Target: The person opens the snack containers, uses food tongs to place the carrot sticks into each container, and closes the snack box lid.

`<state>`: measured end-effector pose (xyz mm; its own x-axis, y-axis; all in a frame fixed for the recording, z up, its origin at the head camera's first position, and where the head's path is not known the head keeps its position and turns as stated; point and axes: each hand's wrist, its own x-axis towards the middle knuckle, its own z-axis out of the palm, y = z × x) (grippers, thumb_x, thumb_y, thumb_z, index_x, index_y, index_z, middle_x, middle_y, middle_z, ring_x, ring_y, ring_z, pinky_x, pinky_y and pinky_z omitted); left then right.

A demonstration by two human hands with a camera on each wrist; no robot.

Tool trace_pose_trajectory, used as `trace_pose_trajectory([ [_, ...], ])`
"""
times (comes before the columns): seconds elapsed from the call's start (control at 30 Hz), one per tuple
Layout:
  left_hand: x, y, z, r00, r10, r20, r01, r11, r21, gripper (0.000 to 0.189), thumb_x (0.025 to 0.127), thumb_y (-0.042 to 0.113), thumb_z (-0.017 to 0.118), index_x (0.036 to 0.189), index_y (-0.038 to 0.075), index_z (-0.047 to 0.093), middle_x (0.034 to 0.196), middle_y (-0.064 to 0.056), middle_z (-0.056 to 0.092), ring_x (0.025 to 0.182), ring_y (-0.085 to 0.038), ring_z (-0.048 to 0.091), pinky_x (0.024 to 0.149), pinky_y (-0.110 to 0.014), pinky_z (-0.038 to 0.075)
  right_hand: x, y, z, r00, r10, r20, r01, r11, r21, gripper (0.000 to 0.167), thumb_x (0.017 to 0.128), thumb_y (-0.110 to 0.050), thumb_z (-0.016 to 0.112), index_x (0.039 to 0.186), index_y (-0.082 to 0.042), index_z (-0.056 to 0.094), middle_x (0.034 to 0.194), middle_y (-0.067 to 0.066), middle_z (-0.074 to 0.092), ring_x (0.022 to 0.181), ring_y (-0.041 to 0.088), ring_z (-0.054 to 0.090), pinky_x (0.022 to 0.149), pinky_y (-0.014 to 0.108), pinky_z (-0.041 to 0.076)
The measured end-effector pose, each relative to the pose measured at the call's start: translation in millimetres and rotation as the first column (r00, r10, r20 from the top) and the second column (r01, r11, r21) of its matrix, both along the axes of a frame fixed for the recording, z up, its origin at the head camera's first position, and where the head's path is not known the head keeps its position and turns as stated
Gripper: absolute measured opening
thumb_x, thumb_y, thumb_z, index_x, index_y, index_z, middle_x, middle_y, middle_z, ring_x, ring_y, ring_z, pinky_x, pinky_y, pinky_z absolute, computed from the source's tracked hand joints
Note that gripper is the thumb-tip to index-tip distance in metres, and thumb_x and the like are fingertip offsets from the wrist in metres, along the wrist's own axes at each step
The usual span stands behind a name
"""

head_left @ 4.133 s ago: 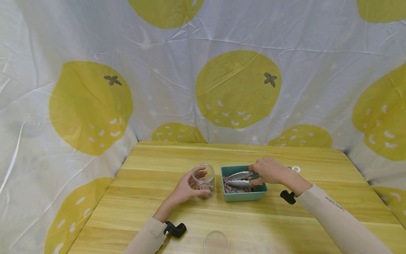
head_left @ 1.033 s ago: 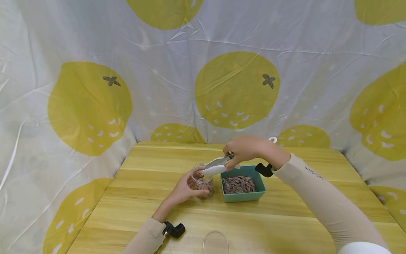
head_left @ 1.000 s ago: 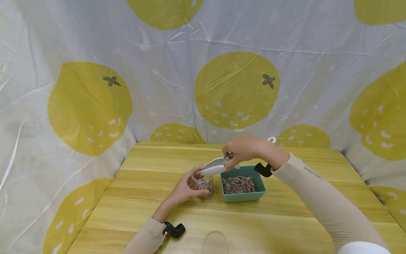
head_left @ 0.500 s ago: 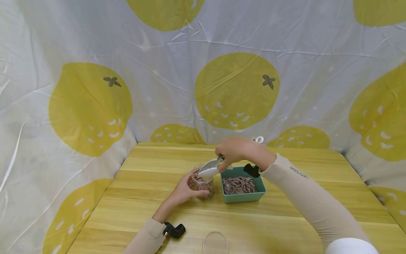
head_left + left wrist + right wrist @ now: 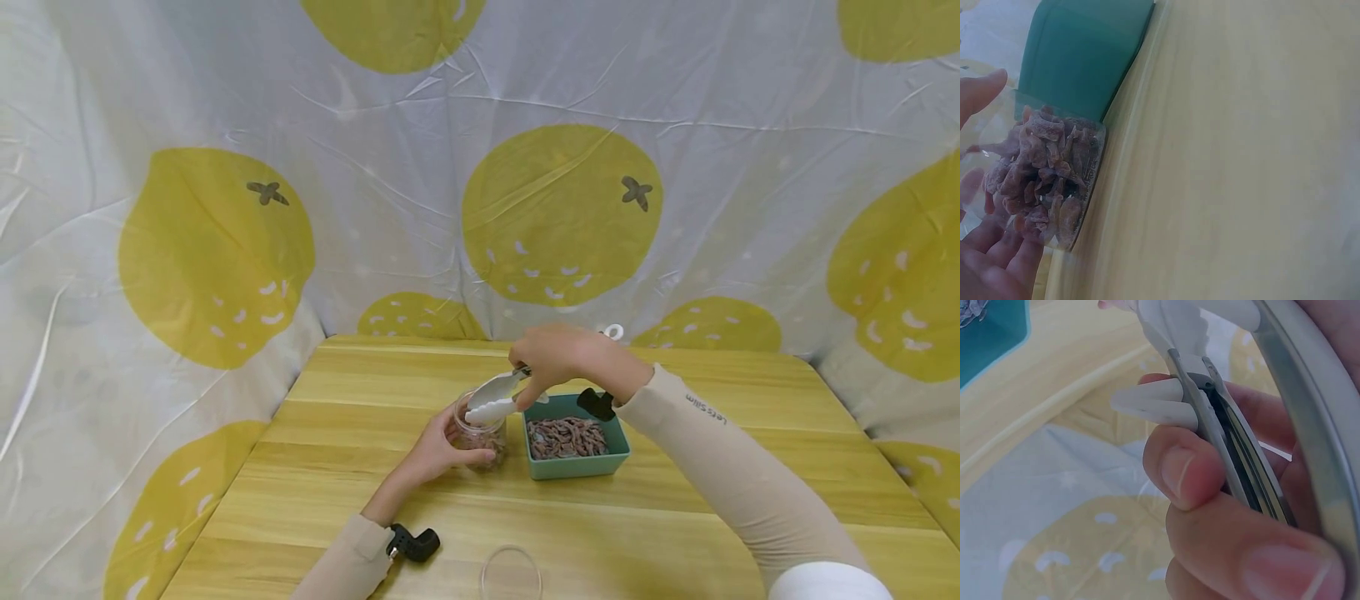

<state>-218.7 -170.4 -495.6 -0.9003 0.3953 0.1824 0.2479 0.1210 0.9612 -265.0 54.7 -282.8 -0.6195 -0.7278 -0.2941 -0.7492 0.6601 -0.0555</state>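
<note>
My left hand (image 5: 435, 450) grips a clear round jar (image 5: 489, 437) from its left side, thumb in front and fingers behind. Brownish-purple wrinkled strips (image 5: 1047, 169), like dried food pieces, fill its lower part in the left wrist view. From above, my right hand (image 5: 558, 357) holds metal tongs with white tips (image 5: 491, 410), which slant down into the jar's mouth. The right wrist view shows fingers curled around the tongs' metal arms (image 5: 1313, 412). Just right of the jar stands a teal rectangular box (image 5: 577, 471) with more of these strips (image 5: 566, 437).
A thin clear ring or round lid (image 5: 510, 547) lies at the table's near edge. The wooden table (image 5: 360, 392) ends at a hanging cloth (image 5: 405, 208) printed with yellow fruit. Each wrist bears a black camera mount (image 5: 414, 544).
The tongs have gone from the teal box leftward to the jar, and their tips have dipped farther into its mouth. My left hand and the jar have stayed in place.
</note>
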Motion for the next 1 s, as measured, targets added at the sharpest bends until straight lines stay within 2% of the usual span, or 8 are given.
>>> trace_pose_trajectory([
  [0.23, -1.7, 1.2, -1.1, 1.0, 0.007, 0.007, -0.007, 1.0, -0.002, 0.083, 0.079, 0.006, 0.086, 0.149, 0.012, 0.043, 0.137, -0.009, 0.057, 0.126, -0.024, 0.055, 0.104, -0.034, 0.045, -1.1, 13.4, 2.7, 0.999, 0.015, 0.045, -0.011, 0.996, -0.088, 0.046, 0.08, -0.049, 0.081, 0.101, -0.009, 0.07, 0.09, -0.002, 0.064, 0.071, 0.012, 0.052, 0.064, 0.029, 0.046],
  [0.43, -1.7, -0.1, -1.3, 1.0, 0.007, -0.002, -0.007, 1.0, -0.019, 0.083, 0.079, 0.007, 0.086, 0.15, 0.017, 0.043, 0.139, -0.013, 0.056, 0.131, -0.03, 0.051, 0.108, -0.041, 0.04, -5.3, 41.3, 1.8, 0.995, 0.024, 0.101, -0.003, 0.979, -0.203, 0.041, 0.082, -0.049, 0.079, 0.091, -0.012, 0.065, 0.077, -0.004, 0.054, 0.063, 0.01, 0.04, 0.058, 0.027, 0.034],
  [0.57, -1.1, -0.2, -1.3, 1.0, -0.015, -0.015, 0.015, 1.0, -0.004, 0.08, 0.08, 0.005, 0.084, 0.148, 0.013, 0.044, 0.141, -0.018, 0.054, 0.134, -0.032, 0.048, 0.11, -0.051, 0.036, -6.8, 63.5, -0.7, 0.992, 0.011, 0.127, 0.02, 0.971, -0.24, 0.04, 0.083, -0.049, 0.078, 0.089, -0.012, 0.063, 0.071, -0.004, 0.047, 0.06, 0.009, 0.034, 0.056, 0.028, 0.03],
  [0.67, -1.2, -0.2, -1.2, 1.0, -0.017, -0.015, 0.017, 1.0, -0.001, 0.079, 0.08, 0.005, 0.084, 0.148, 0.011, 0.044, 0.143, -0.02, 0.053, 0.135, -0.032, 0.046, 0.11, -0.054, 0.035, -7.1, 81.5, -5.0, 0.991, -0.005, 0.131, 0.037, 0.97, -0.241, 0.042, 0.084, -0.049, 0.078, 0.092, -0.01, 0.066, 0.071, -0.004, 0.049, 0.059, 0.009, 0.035, 0.056, 0.028, 0.031],
  [0.83, -0.6, 0.3, 0.5, 1.0, -0.014, -0.006, 0.014, 1.0, -0.007, 0.078, 0.08, 0.006, 0.085, 0.146, 0.018, 0.046, 0.144, -0.021, 0.051, 0.135, -0.029, 0.046, 0.11, -0.055, 0.034, -5.6, 109.5, -15.9, 0.985, -0.056, 0.163, 0.088, 0.975, -0.202, 0.053, 0.083, -0.052, 0.077, 0.104, -0.004, 0.07, 0.084, -0.002, 0.06, 0.064, 0.01, 0.044, 0.059, 0.029, 0.039],
  [0.9, -0.7, 0.2, 0.2, 1.0, -0.015, -0.008, 0.015, 1.0, -0.005, 0.077, 0.08, 0.006, 0.085, 0.146, 0.017, 0.046, 0.143, -0.021, 0.051, 0.135, -0.03, 0.046, 0.11, -0.056, 0.033, -4.3, 118.4, -20.8, 0.979, -0.087, 0.186, 0.121, 0.976, -0.183, 0.056, 0.083, -0.052, 0.077, 0.107, -0.002, 0.071, 0.086, -0.002, 0.061, 0.064, 0.01, 0.044, 0.059, 0.029, 0.039],
  [1.0, -1.1, 0.1, -0.9, 1.0, -0.018, -0.012, 0.018, 1.0, 0.004, 0.077, 0.081, 0.006, 0.084, 0.147, 0.014, 0.046, 0.143, -0.022, 0.052, 0.135, -0.032, 0.046, 0.11, -0.057, 0.032, -1.6, 128.5, -27.7, 0.97, -0.125, 0.21, 0.161, 0.973, -0.167, 0.054, 0.083, -0.052, 0.077, 0.105, -0.004, 0.071, 0.081, -0.003, 0.06, 0.061, 0.009, 0.04, 0.057, 0.028, 0.036],
])
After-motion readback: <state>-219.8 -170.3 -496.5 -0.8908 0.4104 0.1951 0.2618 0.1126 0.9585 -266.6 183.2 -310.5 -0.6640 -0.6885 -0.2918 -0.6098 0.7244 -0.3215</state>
